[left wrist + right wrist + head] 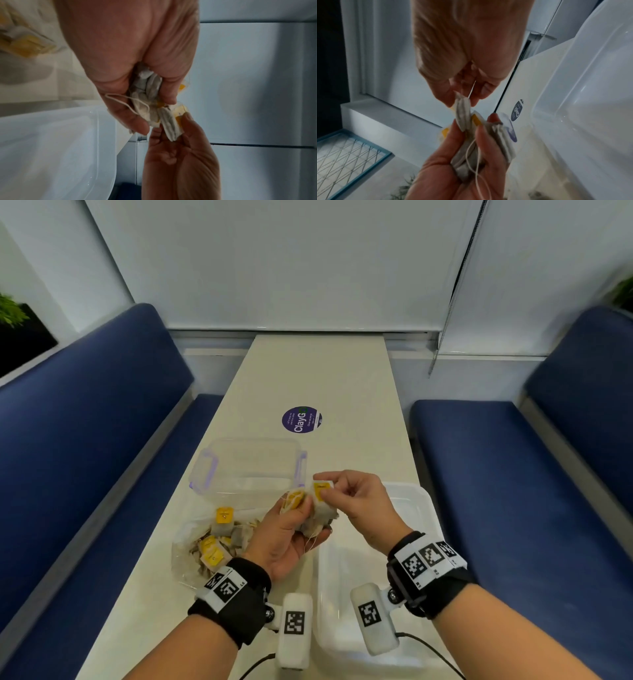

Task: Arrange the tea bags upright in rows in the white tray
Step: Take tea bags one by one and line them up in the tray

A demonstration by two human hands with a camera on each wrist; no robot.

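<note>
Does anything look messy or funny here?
Yes. Spare tea bags lie jumbled in a clear bag on the table, none upright. Loose strings dangle from the bunch in the left hand. The white tray appears empty.

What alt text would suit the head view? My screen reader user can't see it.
Over a long cream table, the left hand holds a bunch of tea bags while the right hand pinches one from it. A bag of more tea bags lies left, the white tray right.
</note>
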